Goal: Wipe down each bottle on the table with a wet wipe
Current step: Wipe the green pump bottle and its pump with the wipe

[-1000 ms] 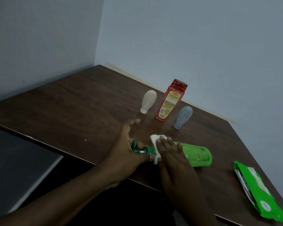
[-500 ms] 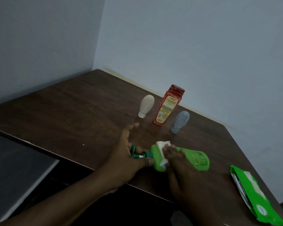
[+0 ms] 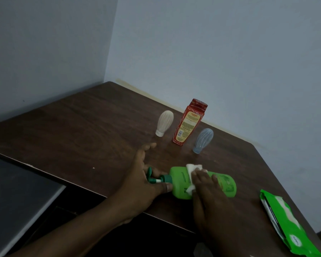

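Head view: green bottle (image 3: 180, 180) lies on its side at the near edge of the table (image 3: 82, 130). Its long axis runs left-right across us, with the pump (image 3: 156, 179) at the left hand and the base out past the right hand.

Left hand (image 3: 143, 180) grips the pump neck, thumb against the bottle's shoulder, index finger sticking out free. Right hand (image 3: 209, 193) lies flat on the body, fingers roughly straight, pressing the wipe (image 3: 193, 166) onto it. The wipe pokes out beyond the fingertips and by the thumb.

Our read: strokes should run along that axis, from the pump end toward the base. The right hand does the wiping; the left only pins.

Beyond both hands stand the white bottle (image 3: 164, 122), red bottle (image 3: 190, 123) and blue bottle (image 3: 203, 140), well apart from either hand. The pack (image 3: 285, 225) lies well right of the right hand, cut off by the frame edge.

Hidden: the bottle's underside, the stretch under our right palm, and whether the left fingers close fully round the pump. Light is dim and the labels are unreadable.
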A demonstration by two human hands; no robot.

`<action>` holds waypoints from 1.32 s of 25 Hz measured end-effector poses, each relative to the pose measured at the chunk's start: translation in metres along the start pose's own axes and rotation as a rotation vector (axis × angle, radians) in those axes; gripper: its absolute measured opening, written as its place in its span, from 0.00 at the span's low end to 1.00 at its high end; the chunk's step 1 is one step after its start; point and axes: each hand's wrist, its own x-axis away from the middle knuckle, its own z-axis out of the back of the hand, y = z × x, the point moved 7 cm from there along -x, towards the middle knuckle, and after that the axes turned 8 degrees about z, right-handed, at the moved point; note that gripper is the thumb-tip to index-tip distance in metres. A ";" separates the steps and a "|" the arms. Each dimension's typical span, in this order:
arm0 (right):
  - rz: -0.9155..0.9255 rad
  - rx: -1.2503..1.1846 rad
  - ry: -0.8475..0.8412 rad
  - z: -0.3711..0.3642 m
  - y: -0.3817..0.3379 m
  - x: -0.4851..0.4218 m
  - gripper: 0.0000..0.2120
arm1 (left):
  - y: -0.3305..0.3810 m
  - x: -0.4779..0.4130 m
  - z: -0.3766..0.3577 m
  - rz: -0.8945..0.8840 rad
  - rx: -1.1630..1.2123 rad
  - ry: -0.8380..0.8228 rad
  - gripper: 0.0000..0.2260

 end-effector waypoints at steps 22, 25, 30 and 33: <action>-0.371 0.020 -0.012 0.013 0.068 0.008 0.24 | 0.000 0.000 0.001 -0.002 0.055 -0.046 0.50; -0.414 0.068 -0.018 0.023 0.074 0.010 0.24 | 0.000 0.000 -0.001 -0.023 0.030 -0.053 0.50; -0.014 -0.069 -0.123 -0.013 -0.041 -0.023 0.25 | 0.004 0.002 -0.001 -0.010 0.008 -0.037 0.49; -0.137 -0.077 -0.071 -0.005 0.001 -0.017 0.23 | 0.008 0.003 -0.002 -0.018 0.017 -0.038 0.49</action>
